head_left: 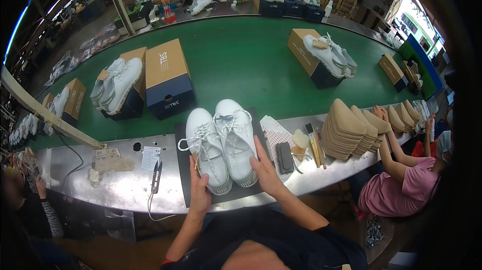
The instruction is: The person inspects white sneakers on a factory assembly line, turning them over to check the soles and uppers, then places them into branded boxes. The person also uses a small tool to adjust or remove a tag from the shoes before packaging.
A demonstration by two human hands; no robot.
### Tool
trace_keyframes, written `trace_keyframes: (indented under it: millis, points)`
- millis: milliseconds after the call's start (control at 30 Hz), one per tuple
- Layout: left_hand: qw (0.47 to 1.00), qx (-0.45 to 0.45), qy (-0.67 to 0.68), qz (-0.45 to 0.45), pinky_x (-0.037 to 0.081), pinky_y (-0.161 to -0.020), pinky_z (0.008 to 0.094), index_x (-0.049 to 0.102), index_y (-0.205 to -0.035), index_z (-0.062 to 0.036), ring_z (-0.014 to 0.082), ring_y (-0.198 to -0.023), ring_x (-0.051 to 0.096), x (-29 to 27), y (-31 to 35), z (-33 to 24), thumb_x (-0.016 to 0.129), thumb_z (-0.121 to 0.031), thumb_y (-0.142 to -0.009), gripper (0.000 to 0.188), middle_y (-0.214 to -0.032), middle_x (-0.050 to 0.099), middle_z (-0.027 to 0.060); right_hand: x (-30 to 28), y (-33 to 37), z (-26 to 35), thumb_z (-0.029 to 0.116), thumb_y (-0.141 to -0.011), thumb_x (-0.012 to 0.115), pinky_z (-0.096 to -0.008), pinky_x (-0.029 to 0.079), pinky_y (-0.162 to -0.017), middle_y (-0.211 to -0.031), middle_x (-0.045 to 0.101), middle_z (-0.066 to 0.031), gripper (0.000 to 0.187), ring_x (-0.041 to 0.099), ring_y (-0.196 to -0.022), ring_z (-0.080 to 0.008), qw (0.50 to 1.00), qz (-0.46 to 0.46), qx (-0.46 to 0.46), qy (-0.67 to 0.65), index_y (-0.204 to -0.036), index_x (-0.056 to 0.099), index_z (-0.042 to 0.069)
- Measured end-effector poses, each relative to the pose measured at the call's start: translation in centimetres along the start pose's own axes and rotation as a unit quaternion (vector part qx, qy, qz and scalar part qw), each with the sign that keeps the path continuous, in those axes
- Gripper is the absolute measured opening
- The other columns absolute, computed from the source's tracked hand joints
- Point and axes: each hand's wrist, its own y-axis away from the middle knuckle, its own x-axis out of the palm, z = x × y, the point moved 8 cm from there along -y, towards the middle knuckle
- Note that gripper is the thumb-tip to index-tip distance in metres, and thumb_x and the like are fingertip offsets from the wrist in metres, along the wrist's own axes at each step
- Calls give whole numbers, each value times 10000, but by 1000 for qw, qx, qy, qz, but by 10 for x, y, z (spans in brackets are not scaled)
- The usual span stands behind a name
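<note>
A pair of white lace-up sneakers (pixel 233 139) stands side by side over a dark mat (pixel 183 179) at the metal table's edge, toes pointing away from me. My left hand (pixel 200 189) grips the outer side of the left sneaker (pixel 203 144) near its heel. On the other side, my right hand (pixel 266 169) holds the right sneaker's heel, thumb over the collar. Both shoes are laced, and a small dark tag lies on the right one's laces. Whether the soles rest on the mat or hover just above it, I cannot tell.
Thread snips (pixel 156 177) on a cord lie left of the mat. To the right are a dark grey block (pixel 284 158), brushes (pixel 316 147) and stacked tan inserts (pixel 344 129). Shoe boxes (pixel 170 79) stand on the green conveyor (pixel 236 59). A co-worker in pink (pixel 401 184) sits at right.
</note>
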Motion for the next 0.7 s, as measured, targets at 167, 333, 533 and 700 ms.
trace_keyframes:
  millis: [167,333,533,700]
  points:
    - [999,-31,11,1,205,-1183,373,28,-1570,-51,247,-1458,241,-2,3,6,598,-359,-917,919,-1600,180,123,1,0,-14,306,-1044,457,-333,135,-1189,-1603,141,-226,733,157,-1485,-261,999,13,40,11,-1541,59,-57]
    - [994,-77,51,53,217,-1173,360,-91,-1563,-58,236,-1455,238,5,4,7,618,-179,-926,960,-1612,143,131,3,-1,-15,324,-1053,443,-333,143,-1188,-1609,134,-196,757,158,-1477,-245,987,15,109,-118,-1548,-6,-31]
    - [984,-124,112,55,417,-1068,422,-110,-1557,-69,269,-1387,376,14,-6,-15,610,-131,-936,953,-1575,213,152,7,-1,5,307,-1004,570,-411,413,-1039,-1555,272,-130,894,397,-1340,-225,955,35,201,-217,-1566,-89,85]
    - [992,-120,48,2,500,-975,419,146,-1536,-88,239,-1241,524,25,-13,-26,643,-115,-922,791,-1403,451,122,10,-14,12,270,-879,735,-392,516,-883,-1443,409,-148,1083,510,-1230,-240,966,3,201,-159,-1564,-80,72]
